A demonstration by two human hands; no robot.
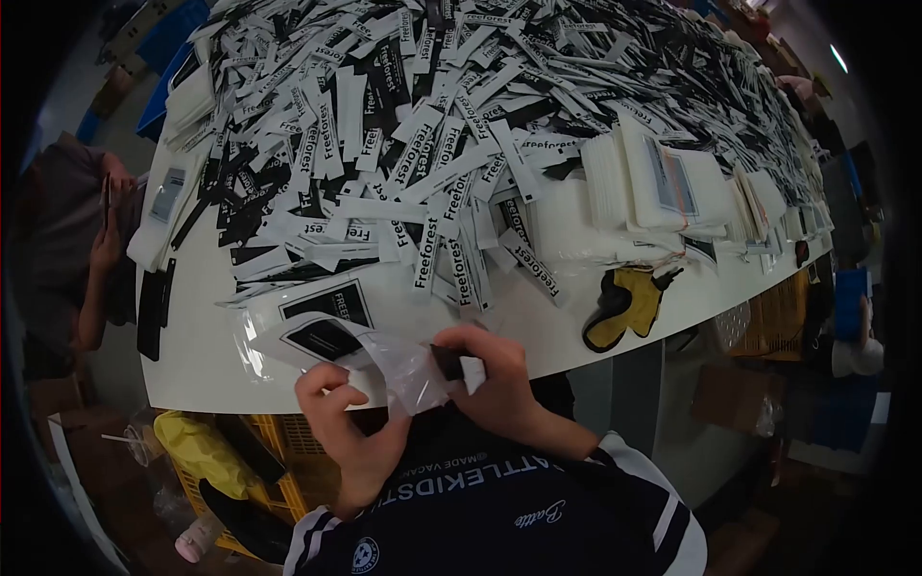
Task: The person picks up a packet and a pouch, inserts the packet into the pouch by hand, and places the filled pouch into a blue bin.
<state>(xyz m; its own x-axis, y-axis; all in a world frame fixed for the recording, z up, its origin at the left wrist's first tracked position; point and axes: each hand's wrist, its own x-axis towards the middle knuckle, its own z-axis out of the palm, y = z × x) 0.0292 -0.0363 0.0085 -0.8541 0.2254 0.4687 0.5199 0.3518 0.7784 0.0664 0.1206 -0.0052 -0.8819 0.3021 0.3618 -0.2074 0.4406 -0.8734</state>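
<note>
A printed clear plastic bag (411, 370) is held over the table's near edge, its mouth spread between my two hands. My left hand (351, 422), fingers curled and thumb against the film, grips the bag's near side. In my right hand (499, 379) are black and white stick packets (459, 369), their ends at the bag's mouth; how many is hidden. Beneath the bag lies a stack of flat plastic bags (269, 312) with black labels. A large heap of black and white "Freeforest" stick packets (423, 173) spreads beyond.
Stacks of plastic bags (663, 187) stand on the right of the white table (197, 370). A yellow and black pouch-like item (624, 307) lies at the near edge. Yellow crates (298, 470) sit below. Another person (72, 230) is at the left.
</note>
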